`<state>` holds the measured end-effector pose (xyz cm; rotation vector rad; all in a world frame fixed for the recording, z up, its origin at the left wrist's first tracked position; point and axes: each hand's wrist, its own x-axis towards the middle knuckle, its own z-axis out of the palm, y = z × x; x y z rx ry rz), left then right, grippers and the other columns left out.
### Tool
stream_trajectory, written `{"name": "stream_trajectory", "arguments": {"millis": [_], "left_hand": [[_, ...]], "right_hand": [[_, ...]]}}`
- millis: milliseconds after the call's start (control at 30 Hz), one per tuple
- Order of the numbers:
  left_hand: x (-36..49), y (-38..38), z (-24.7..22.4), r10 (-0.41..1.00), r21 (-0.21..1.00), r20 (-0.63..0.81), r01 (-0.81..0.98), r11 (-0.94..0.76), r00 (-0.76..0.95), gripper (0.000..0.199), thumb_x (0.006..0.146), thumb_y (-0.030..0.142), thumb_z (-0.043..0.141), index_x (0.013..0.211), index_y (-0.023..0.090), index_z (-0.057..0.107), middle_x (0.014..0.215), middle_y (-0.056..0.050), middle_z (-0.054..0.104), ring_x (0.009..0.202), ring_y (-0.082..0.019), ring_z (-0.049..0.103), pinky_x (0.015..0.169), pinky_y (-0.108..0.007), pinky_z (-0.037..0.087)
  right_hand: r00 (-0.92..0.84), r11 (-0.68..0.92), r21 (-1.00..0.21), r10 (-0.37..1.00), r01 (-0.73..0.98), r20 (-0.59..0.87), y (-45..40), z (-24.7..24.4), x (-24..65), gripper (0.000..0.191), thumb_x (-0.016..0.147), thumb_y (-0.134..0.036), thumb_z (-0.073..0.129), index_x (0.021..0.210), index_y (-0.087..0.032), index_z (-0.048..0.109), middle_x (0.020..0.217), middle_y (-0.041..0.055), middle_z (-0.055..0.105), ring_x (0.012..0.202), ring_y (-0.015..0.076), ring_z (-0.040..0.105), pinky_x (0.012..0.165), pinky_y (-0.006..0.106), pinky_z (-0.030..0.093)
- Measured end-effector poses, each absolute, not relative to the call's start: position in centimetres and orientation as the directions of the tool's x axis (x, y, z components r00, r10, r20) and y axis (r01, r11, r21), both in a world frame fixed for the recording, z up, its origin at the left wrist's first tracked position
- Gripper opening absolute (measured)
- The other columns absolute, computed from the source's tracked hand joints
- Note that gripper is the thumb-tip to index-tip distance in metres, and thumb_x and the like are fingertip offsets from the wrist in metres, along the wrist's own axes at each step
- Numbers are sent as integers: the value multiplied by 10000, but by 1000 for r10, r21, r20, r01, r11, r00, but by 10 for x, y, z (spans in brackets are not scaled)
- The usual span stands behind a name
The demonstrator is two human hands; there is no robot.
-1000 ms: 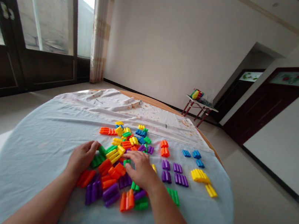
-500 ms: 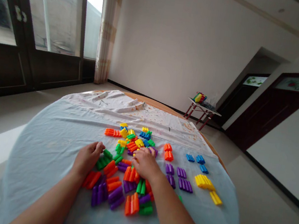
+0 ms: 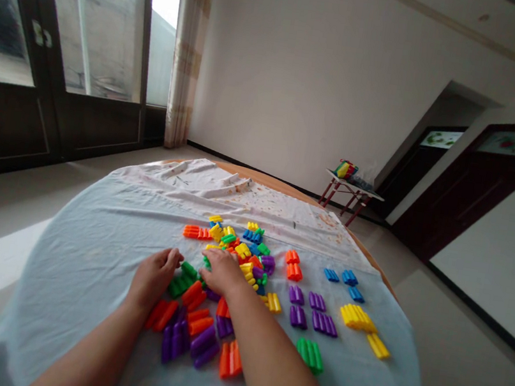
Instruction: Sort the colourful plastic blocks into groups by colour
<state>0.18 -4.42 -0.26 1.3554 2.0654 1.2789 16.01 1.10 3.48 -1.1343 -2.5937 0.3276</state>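
Ribbed plastic blocks [image 3: 239,251] in a loose heap near the middle of a pale blue cloth [image 3: 78,256], seen from head height, with both forearms entering from the lower edge of the view. Left hand [image 3: 153,279]: fingers curved downward, fingertips [image 3: 175,259] just beside a green block [image 3: 182,280]; whether the hand holds anything cannot be told. Right hand [image 3: 221,273]: palm down over the near edge of the heap, fingers partly hidden among the blocks; its grip cannot be told either. Between the hands and below them lies an orange block [image 3: 191,295]. Nearer the person, apart from the heap, are a purple group [image 3: 174,342] and an orange group [image 3: 231,359]. To the right, well clear of the hands, lie an orange stack [image 3: 294,265], purple groups [image 3: 312,309], blue groups [image 3: 340,277], a yellow row [image 3: 357,317] and a green group [image 3: 309,355], each in a single colour. Beyond the blocks, a stained white sheet [image 3: 204,188] overlaps the blue cloth, and a wooden table rim [image 3: 264,180] shows behind it. In the background, a small red-legged side table [image 3: 348,187] carries a multicoloured bag [image 3: 345,169], with a curtain [image 3: 189,47] and glazed doors [image 3: 90,19] to the left.
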Motion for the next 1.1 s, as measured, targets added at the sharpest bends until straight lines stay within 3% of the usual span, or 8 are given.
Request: {"name": "stream_trajectory", "arguments": {"millis": [133, 300, 433, 600, 767, 833, 967, 1100], "left_hand": [[1, -44, -4, 859, 833, 179, 538, 126, -479, 444, 785, 501, 329, 728, 195, 645, 711, -62, 692, 695, -226, 629, 625, -291, 444], [1, -44, -4, 859, 838, 174, 530, 127, -482, 451, 781, 507, 333, 736, 191, 652, 712, -64, 695, 687, -227, 632, 615, -292, 451], [2, -44, -4, 862, 843, 166, 523, 128, -480, 452, 774, 515, 340, 747, 191, 655, 719, -62, 699, 693, -229, 636, 610, -292, 456], [1, -42, -5, 862, 842, 161, 523, 134, -480, 446, 761, 522, 354, 743, 195, 656, 727, -61, 703, 700, -232, 639, 607, -290, 461], [-1, -42, -6, 863, 837, 161, 530, 138, -478, 450, 770, 524, 348, 758, 198, 657, 725, -55, 700, 703, -232, 639, 607, -294, 465], [-2, -41, -7, 863, 836, 162, 531, 138, -479, 453, 771, 527, 349, 764, 196, 658, 728, -56, 699, 707, -233, 639, 607, -296, 466], [-3, -41, -8, 859, 835, 164, 532, 142, -486, 451, 768, 529, 355, 756, 196, 659, 724, -57, 695, 716, -236, 638, 615, -300, 468], [-3, -41, -7, 865, 836, 154, 530, 144, -478, 446, 767, 527, 361, 767, 195, 658, 727, -58, 696, 710, -235, 637, 616, -302, 474]], "right_hand": [[-607, 621, -332, 779, 710, 158, 15, 36, 162, 307, 835, -144, 473, 1091, -201, 634, 1096, 85, 665, 1054, 225, 586, 926, 378, 413], [-570, 592, -578, 783, 562, 247, 5, 59, 203, 359, 875, -151, 427, 1210, -137, 553, 1140, 102, 647, 1051, 180, 598, 905, 292, 448], [-670, 570, -669, 728, 476, 143, -12, 76, 253, 313, 860, -163, 456, 1129, -172, 616, 1104, 53, 666, 1033, 174, 606, 900, 296, 457], [-720, 587, -638, 690, 498, 72, -19, 67, 280, 295, 814, -161, 554, 1092, -197, 646, 1048, 42, 682, 983, 184, 621, 877, 311, 464], [-544, 616, -571, 775, 542, 321, -25, 62, 282, 285, 775, -175, 645, 1060, -171, 644, 1059, 70, 645, 1037, 187, 571, 931, 314, 425], [-487, 593, -559, 802, 580, 347, -33, 64, 288, 255, 786, -229, 651, 1035, -173, 646, 1007, 64, 640, 989, 182, 576, 896, 306, 439], [-484, 554, -490, 831, 674, 273, -50, 64, 303, 396, 712, -355, 721, 1058, -182, 636, 995, 70, 621, 986, 213, 559, 886, 337, 437], [-487, 524, -445, 849, 727, 204, -59, 57, 307, 426, 663, -271, 737, 1064, -172, 635, 985, 75, 617, 982, 225, 554, 888, 356, 435]]}}
